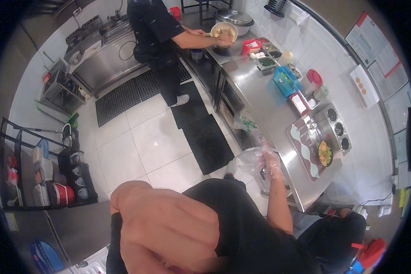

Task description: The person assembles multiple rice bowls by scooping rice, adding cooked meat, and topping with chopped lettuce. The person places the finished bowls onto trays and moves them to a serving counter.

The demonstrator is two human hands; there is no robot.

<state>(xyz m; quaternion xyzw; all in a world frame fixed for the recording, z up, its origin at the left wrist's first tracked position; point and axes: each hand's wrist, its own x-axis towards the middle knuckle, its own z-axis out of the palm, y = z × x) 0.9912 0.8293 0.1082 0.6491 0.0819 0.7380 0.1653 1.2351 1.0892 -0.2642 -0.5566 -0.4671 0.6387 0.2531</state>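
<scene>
Close up at the bottom, my left hand (pixel 169 223) shows its bare back, with the fingers bent and held together. Its fingertips are hidden, so anything inside them cannot be seen. My right hand (pixel 273 164) wears a thin clear glove and is at the near left edge of the steel counter (pixel 255 84). Crumpled clear plastic (pixel 249 160) is gripped in it; whether a bag or another glove I cannot tell. Just beyond hangs a clear plastic bag with green print (pixel 245 122). To the right, a dark bowl of food (pixel 325 154) sits beside a patterned tray (pixel 301 132).
A co-worker (pixel 157 41) stands at the far counter, holding a pan (pixel 224 31) of food. A blue basket (pixel 285 81) and a steel holder with round openings (pixel 335 121) line the wall. Shelving (pixel 41 208) stands left. Another person's dark-clothed leg (pixel 338 242) shows lower right.
</scene>
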